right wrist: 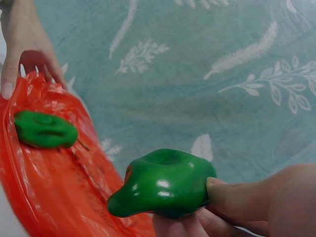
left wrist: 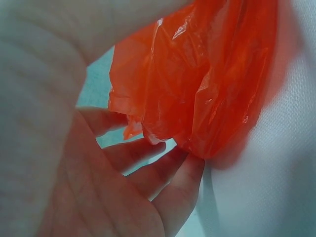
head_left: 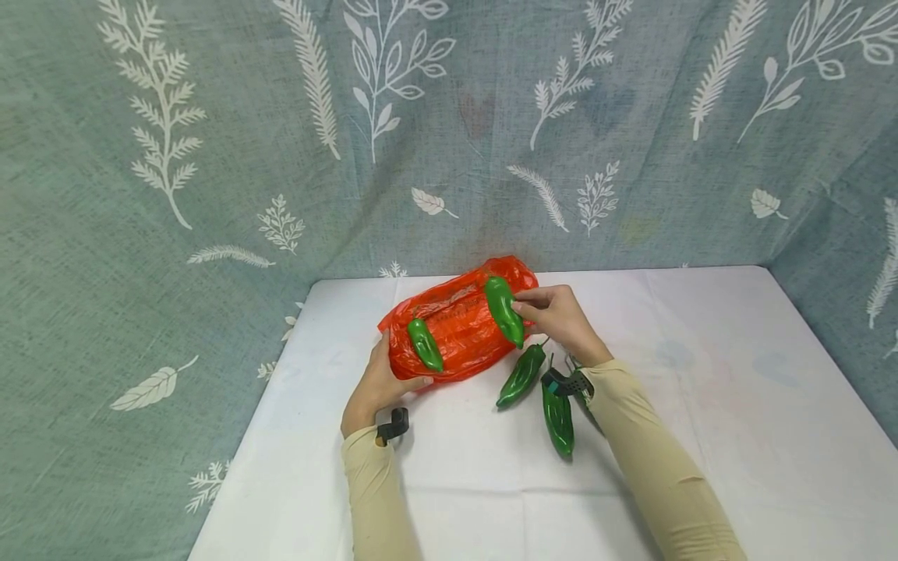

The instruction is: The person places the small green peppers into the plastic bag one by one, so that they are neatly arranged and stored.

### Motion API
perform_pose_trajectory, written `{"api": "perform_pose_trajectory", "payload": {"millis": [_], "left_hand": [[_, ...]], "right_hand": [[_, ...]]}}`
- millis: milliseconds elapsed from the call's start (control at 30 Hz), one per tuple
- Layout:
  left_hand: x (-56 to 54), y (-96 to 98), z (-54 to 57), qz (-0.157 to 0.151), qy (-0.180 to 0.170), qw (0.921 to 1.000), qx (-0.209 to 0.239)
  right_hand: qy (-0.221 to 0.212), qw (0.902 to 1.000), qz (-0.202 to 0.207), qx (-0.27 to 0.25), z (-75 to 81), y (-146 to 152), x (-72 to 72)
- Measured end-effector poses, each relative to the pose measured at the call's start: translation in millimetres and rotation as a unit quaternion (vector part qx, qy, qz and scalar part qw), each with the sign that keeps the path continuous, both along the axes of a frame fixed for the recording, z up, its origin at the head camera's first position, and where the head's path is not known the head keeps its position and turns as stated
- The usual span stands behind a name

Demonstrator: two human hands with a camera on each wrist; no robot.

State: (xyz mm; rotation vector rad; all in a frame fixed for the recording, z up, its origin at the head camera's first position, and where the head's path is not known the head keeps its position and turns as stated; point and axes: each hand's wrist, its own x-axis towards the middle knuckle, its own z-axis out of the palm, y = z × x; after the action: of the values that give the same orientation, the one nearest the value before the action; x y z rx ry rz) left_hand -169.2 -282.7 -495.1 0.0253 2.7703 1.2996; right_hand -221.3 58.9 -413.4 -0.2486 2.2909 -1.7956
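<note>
A red plastic bag [head_left: 459, 331] lies across the back of the table. My left hand [head_left: 379, 382] holds its left end, with the thumb along the front edge and the fingers [left wrist: 180, 190] against the crumpled plastic in the left wrist view. On the bag, close to that hand, rests a green pepper [head_left: 425, 345]. Above the bag's right part my right hand [head_left: 557, 315] pinches a second green pepper [head_left: 503, 310] between thumb and fingers. The right wrist view shows this glossy pepper [right wrist: 163, 182] tip-on, gripped at one side.
Several more green peppers lie on the white tablecloth [head_left: 477, 483] below my right wrist: one pepper [head_left: 522, 375] near the bag, another pepper [head_left: 558, 417] in front, and one partly hidden by the sleeve. A grey-green leaf-patterned curtain [head_left: 463, 156] hangs behind the table.
</note>
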Motion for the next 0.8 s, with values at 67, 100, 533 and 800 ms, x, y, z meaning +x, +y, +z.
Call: {"api": "perform_pose_trajectory", "payload": {"millis": [67,100,533,800], "left_hand": [[0.3,0.0,0.2,0.001,-0.003,1.0000,-0.002],[0.4,0.2,0.5,0.001,-0.003,1.0000,-0.002],[-1.2,0.4,-0.8,-0.003,0.014,0.9997,0.017],[-1.1,0.3,-0.8,-0.009,0.013,0.9995,0.027]], "right_hand": [[0.002,1.0000,0.000,0.003,-1.4,-5,-1.8],[0.003,1.0000,0.000,0.004,-2.3,-7,-2.9],[-0.003,1.0000,-0.002,0.003,-15.1,-30,-10.3],[-0.024,0.9997,0.000,-0.004,-26.3,-42,-14.5]]}}
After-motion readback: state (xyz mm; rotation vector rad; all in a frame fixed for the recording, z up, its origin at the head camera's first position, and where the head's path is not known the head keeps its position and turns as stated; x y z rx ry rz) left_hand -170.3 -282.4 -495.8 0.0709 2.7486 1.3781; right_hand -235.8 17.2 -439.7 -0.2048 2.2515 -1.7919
